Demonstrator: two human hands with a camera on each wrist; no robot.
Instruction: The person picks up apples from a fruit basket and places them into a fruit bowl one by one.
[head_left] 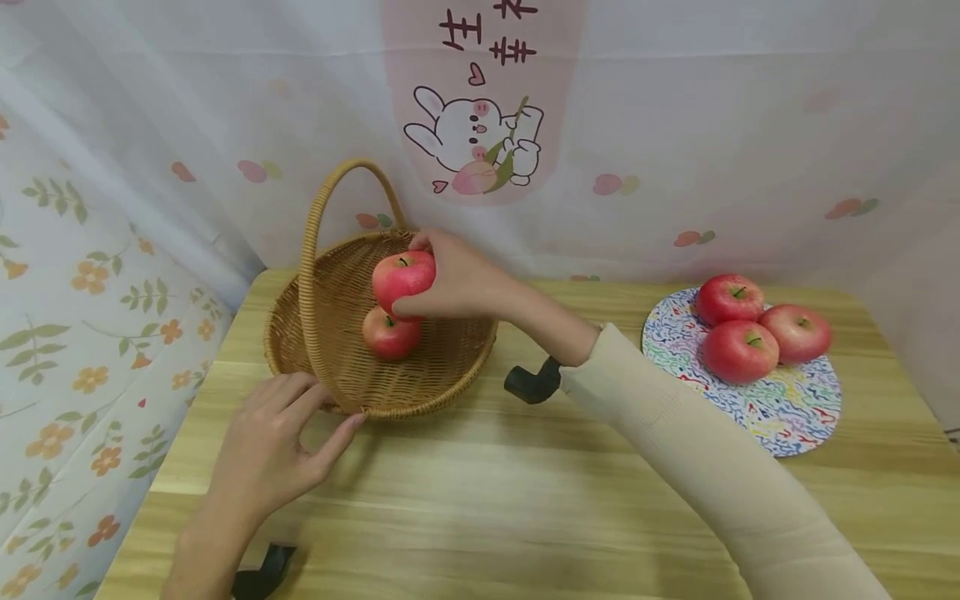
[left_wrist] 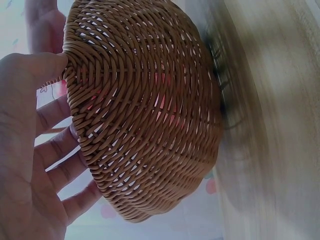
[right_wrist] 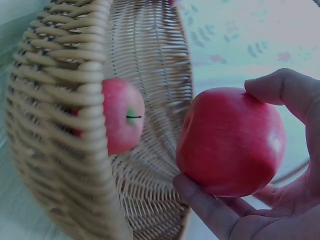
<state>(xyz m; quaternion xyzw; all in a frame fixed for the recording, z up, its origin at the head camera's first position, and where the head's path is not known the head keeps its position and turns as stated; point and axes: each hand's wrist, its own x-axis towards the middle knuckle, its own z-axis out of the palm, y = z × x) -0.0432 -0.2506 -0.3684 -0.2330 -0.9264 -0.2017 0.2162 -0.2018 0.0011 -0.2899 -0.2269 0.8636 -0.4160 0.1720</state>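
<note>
My right hand grips a red apple between thumb and fingers, over the inside of a wicker basket. Below it in the basket lies another red apple, its stem facing up; the right wrist view shows a gap between the two. At the basket's near left edge, my left hand pinches the rim, close to the foot of the tall handle. In the left wrist view the thumb presses the rim, with the fingers on its other side. Red shows through the weave there.
On the table's right, a round, colourfully patterned mat bears three red apples. A white printed curtain hangs behind the wooden table, and a flowered one at the left. A black curved piece is by the right wrist.
</note>
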